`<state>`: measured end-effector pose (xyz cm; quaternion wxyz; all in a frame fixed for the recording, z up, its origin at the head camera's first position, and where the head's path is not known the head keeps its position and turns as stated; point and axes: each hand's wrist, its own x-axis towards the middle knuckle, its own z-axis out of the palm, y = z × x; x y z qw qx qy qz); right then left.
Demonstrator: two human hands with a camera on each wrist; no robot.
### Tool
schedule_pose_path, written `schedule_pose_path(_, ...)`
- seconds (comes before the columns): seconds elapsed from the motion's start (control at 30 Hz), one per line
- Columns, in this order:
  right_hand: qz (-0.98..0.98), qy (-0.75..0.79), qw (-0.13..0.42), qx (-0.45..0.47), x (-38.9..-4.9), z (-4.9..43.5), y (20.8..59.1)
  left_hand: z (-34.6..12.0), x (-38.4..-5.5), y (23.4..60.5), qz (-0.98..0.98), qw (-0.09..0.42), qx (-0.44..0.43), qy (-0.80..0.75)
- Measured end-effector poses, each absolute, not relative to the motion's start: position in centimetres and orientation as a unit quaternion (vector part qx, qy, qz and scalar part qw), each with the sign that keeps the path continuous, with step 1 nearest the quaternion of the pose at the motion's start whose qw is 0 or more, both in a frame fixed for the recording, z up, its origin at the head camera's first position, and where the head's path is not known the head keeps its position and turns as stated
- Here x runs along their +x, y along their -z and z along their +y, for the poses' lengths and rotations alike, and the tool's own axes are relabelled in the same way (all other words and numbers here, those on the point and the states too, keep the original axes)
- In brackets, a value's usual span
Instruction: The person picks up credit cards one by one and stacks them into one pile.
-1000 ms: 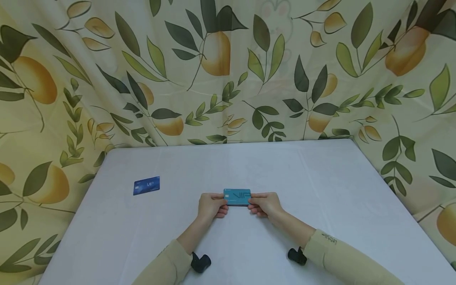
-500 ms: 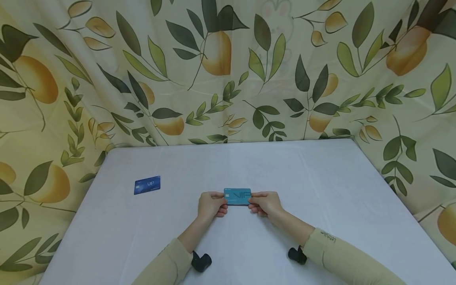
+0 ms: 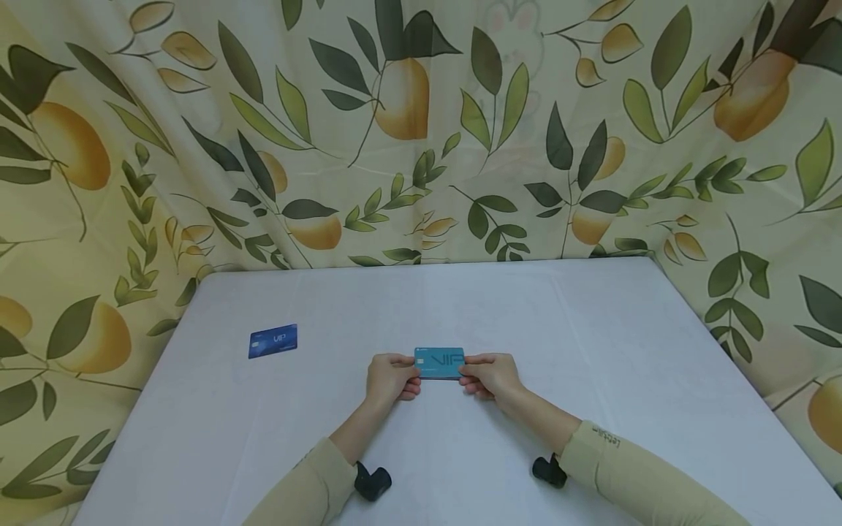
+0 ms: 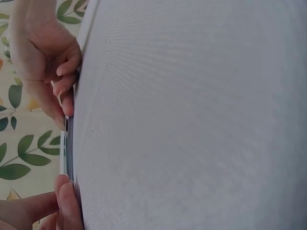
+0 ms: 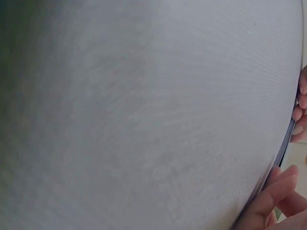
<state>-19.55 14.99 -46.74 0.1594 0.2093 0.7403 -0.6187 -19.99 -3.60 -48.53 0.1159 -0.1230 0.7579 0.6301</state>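
A teal card (image 3: 439,362) with "VIP" lettering lies flat near the middle of the table, facing up. Darker edges show below it, and in the left wrist view it looks like the top of a thin card stack (image 4: 70,148). My left hand (image 3: 389,378) pinches the left end between thumb and fingers. At the right end, my right hand (image 3: 492,377) pinches it the same way, its thumb over the card's corner. Both hands rest low, close to the cloth. In the right wrist view, the stack's dark edge (image 5: 284,146) runs between the fingers of both hands.
A blue VIP card (image 3: 272,341) lies by itself, slightly turned, on the table's left side. White cloth covers the table (image 3: 559,321). Behind stands a curtain (image 3: 421,197) printed with fruit and leaves. Black wrist cameras (image 3: 373,482) hang under both sleeves.
Both hands hold the same grip on the teal card throughout. The whole view shifts very slightly; nothing on the table visibly moves.
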Motion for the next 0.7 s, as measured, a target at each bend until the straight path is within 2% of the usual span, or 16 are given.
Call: schedule_pose_path(0.7,0.745,0.621,0.156,0.187,-19.38,15.12,47.13,-3.73,-19.96,48.66,0.758,0.114,-0.116,-0.632)
